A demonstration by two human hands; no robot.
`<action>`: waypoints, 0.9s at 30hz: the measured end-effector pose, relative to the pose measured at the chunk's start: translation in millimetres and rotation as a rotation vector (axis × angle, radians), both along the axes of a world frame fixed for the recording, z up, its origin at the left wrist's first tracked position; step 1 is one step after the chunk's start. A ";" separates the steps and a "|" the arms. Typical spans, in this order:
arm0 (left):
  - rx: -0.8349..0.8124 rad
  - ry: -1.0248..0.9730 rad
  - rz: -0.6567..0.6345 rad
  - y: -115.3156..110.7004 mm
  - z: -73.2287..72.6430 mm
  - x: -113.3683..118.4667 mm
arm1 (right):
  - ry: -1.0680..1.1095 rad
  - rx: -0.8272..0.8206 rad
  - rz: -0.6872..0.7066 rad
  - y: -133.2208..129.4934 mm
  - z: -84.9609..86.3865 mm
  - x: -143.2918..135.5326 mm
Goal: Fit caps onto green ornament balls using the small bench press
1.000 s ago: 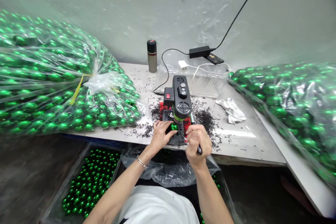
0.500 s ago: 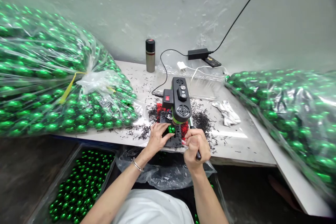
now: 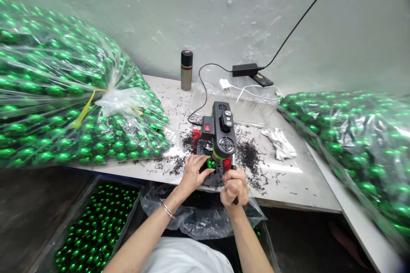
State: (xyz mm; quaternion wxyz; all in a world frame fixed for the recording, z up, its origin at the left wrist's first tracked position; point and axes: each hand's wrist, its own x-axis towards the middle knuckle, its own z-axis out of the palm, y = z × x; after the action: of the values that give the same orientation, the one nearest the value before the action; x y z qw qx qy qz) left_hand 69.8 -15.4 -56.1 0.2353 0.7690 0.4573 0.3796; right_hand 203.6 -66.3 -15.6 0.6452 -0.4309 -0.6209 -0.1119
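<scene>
Right hand [image 3: 235,187], fist wrapped round the black-ended metal lever [image 3: 233,162]. Left hand's [image 3: 195,172] just beside it, thumb and fingers pinching a shiny green ball [image 3: 211,163]. Black drill-like machine [image 3: 223,130] sits right past both, on the white bench [image 3: 307,187].

The left hand [image 3: 194,172] pinches with extended fingers [image 3: 209,172]; the right hand [image 3: 235,186] is a closed fist.
</scene>
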 end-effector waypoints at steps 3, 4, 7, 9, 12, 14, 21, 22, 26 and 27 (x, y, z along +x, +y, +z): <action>0.009 -0.010 0.006 -0.6 -0.3 0.6 | 0.011 0.016 0.010 0.7 -5.5 0.0; 0.010 -0.010 0.007 -0.8 -0.4 0.9 | 0.016 0.019 0.015 0.8 -7.2 0.1; 0.012 -0.006 0.004 -1.2 -0.1 1.6 | 0.027 0.026 0.029 1.8 -11.3 1.2; 0.009 -0.006 0.004 -1.3 1.0 1.7 | 0.011 0.021 0.048 2.9 -12.3 2.9; -0.003 -0.015 0.005 -1.7 3.1 1.5 | -0.083 0.015 0.088 5.0 -10.7 5.9; -0.008 -0.021 0.004 -1.8 3.5 1.4 | -0.102 0.037 0.093 6.1 -7.0 6.9; -0.008 -0.075 0.000 2.6 4.1 3.4 | 0.049 -0.011 0.112 3.1 45.2 1.3; -0.013 -0.088 0.002 1.7 5.6 2.4 | 0.076 -0.034 0.111 2.3 56.3 0.1; 0.001 -0.140 0.020 -20.2 10.7 -13.0 | 0.149 -0.129 0.099 -0.2 85.8 -4.1; 0.015 -0.141 -0.010 -30.9 9.8 -19.7 | 0.154 -0.137 0.100 -0.7 87.7 -5.0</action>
State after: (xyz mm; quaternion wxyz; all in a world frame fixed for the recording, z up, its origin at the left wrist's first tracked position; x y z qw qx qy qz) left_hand 50.1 -46.3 -46.2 0.2630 0.7443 0.4329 0.4353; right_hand 198.7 -67.0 72.2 0.6647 -0.4498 -0.5966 -0.0031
